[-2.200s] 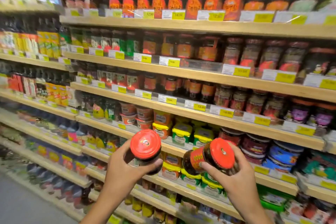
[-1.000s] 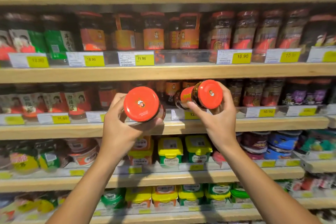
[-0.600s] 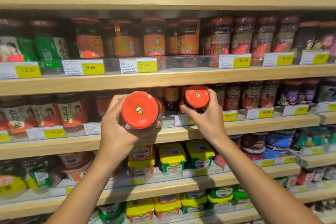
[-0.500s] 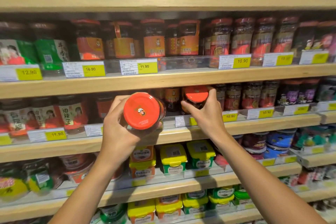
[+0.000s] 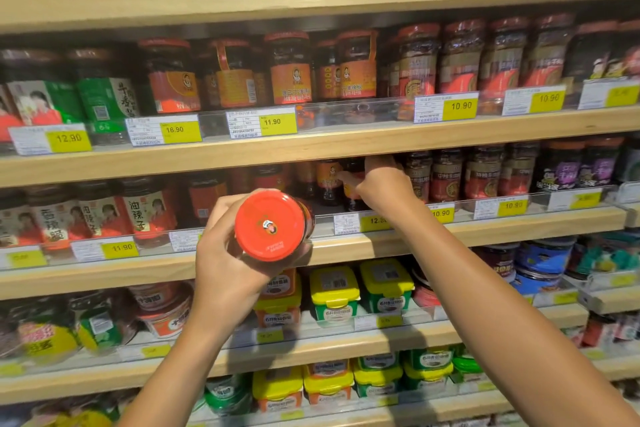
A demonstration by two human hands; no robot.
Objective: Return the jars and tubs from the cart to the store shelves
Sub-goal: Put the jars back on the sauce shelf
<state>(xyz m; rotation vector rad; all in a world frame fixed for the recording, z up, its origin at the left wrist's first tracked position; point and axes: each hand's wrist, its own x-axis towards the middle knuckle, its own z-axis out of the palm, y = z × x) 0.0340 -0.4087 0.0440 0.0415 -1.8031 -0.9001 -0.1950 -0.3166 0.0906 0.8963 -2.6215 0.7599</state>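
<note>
On the middle shelf: the right hand (image 5: 382, 185) is reaching deep under the shelf (image 5: 485, 229) lip, fingers curled round a dark jar (image 5: 353, 184) it was carrying out front half a second ago.
Meaning: that one looks basically shelved, just needs letting go.
Out front: left hand (image 5: 225, 263) grips the red-lidded jar (image 5: 272, 226), lid facing the camera.
Left to do: probably this jar next.

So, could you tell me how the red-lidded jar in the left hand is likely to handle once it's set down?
The red-lidded jar looks like filled glass, so probably heavy for its size and breakable if dropped. The left hand holds it tilted; on its round side it would likely roll. Upright behind the shelf's clear rail, it should stay put.
</note>
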